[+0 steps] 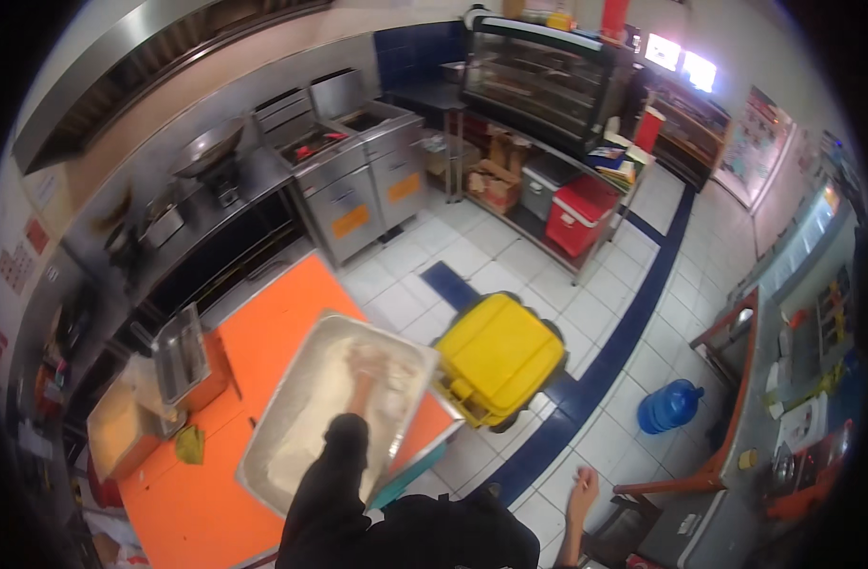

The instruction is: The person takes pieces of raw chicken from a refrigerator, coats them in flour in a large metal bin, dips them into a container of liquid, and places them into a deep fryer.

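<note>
A deep steel pan (263, 462) of white flour-like powder (299, 434) stands on the orange tabletop (277, 306). Inside it, my left hand (368, 361) presses into the powder beside some pale lumps (405, 377). Powder coats that hand and blur hides its fingers, so I cannot tell whether it grips anything. Away from the table, my right hand (583, 485) hangs over the tiled floor at my side, with loosely bent fingers and nothing visible in it.
A yellow-lidded bin (501, 359) stands against the table's right corner. Left of the pan are a container of orange-yellow crumbs (121, 434) and a steel container (181, 355). Deep fryers (363, 192) stand ahead. A blue water bottle (669, 407) lies on the floor at right.
</note>
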`<state>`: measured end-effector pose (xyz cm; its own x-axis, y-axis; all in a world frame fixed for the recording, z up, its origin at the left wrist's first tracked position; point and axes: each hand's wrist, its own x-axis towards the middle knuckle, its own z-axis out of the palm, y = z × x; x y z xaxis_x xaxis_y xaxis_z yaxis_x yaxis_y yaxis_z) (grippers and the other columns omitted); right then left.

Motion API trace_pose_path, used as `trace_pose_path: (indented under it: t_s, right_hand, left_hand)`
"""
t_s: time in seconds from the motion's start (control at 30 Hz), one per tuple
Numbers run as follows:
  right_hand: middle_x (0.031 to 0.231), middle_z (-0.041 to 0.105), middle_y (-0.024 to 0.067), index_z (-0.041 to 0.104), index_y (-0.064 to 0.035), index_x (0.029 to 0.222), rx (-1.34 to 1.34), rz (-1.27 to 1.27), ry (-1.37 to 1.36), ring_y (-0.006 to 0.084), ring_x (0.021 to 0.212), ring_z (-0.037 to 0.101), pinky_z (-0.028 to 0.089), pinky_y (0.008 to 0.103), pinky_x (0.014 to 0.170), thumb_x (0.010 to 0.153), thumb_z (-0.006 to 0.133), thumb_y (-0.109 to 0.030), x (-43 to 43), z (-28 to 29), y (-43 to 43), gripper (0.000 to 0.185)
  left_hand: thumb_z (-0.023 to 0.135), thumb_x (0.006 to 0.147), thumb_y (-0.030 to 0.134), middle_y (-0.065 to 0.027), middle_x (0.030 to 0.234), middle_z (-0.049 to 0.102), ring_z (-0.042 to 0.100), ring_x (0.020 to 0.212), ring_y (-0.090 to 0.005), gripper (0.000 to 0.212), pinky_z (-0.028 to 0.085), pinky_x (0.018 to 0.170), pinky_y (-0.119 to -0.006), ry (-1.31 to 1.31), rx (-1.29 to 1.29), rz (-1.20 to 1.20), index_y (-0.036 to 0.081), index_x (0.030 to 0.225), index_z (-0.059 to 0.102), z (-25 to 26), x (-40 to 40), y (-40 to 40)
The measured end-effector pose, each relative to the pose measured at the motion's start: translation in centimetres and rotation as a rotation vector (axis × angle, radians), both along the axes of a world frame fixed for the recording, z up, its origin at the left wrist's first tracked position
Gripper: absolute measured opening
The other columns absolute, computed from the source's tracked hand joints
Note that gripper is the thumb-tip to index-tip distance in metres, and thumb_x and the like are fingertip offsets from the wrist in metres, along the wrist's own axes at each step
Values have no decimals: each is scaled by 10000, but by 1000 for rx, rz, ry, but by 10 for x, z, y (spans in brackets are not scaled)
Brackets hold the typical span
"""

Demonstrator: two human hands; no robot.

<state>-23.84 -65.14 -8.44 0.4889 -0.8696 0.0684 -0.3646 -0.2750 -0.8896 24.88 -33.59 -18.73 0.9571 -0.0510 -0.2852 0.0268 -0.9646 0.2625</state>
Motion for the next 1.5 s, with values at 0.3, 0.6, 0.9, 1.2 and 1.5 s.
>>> trace_pose_path:
  t_s: [0.3,0.6,0.9,1.2,1.5]
  right_hand:
    - [863,646,230,612,36,933,-46,-396,316,402,758,571,471,454,748,1002,509,-246,-185,-68,-175,308]
    - [845,682,80,651,32,957,297,-37,455,150,654,613,517,311,591,982,557,-252,-77,-107,-347,300]
    - [849,697,133,664,57,953,595,188,665,169,612,620,503,315,543,975,557,-231,-80,-96,-536,308]
    - [644,612,38,647,-56,806,314,158,841,185,602,638,518,355,524,983,546,-260,188,-11,-825,288]
    - [820,666,101,626,-31,1020,65,665,762,154,607,628,485,283,505,963,583,-266,613,5,-873,246]
  left_hand:
    - [510,921,511,-149,1481,411,337,1389,-343,653,193,1171,-505,-9,85,313,123,1438,413,41,28,12]
    - [510,927,489,-150,1439,444,370,1356,-337,602,227,1148,-496,17,169,574,119,1397,445,60,39,9]
    - [509,933,468,-151,1398,476,402,1323,-331,553,261,1126,-486,142,255,805,114,1356,477,72,37,-13]
    - [509,938,446,-152,1356,508,434,1290,-326,505,296,1103,-476,129,302,1016,110,1315,509,87,38,-44]
    - [509,944,425,-153,1315,541,466,1257,-320,461,330,1080,-467,104,296,1217,105,1274,540,94,52,-75]
